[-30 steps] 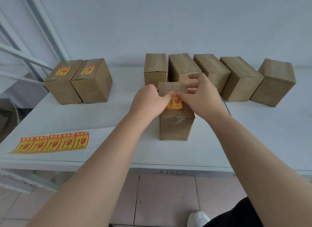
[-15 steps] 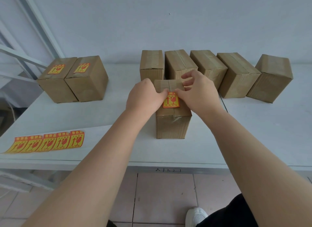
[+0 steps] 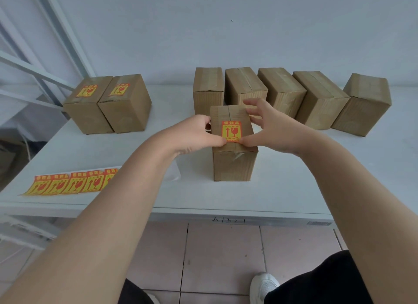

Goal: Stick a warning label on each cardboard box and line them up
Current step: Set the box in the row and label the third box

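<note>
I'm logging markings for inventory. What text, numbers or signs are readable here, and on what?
"A13", handwritten on table edge; later characters unclear.
Front box label: up arrow, broken-glass sign; words blurred.
Left box labels, label strip: same design, unreadable.
Barcode sticker: too small.

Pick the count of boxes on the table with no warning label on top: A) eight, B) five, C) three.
B: the back row holds five boxes with bare taped tops; only the front box and the two left boxes are labelled.
</note>
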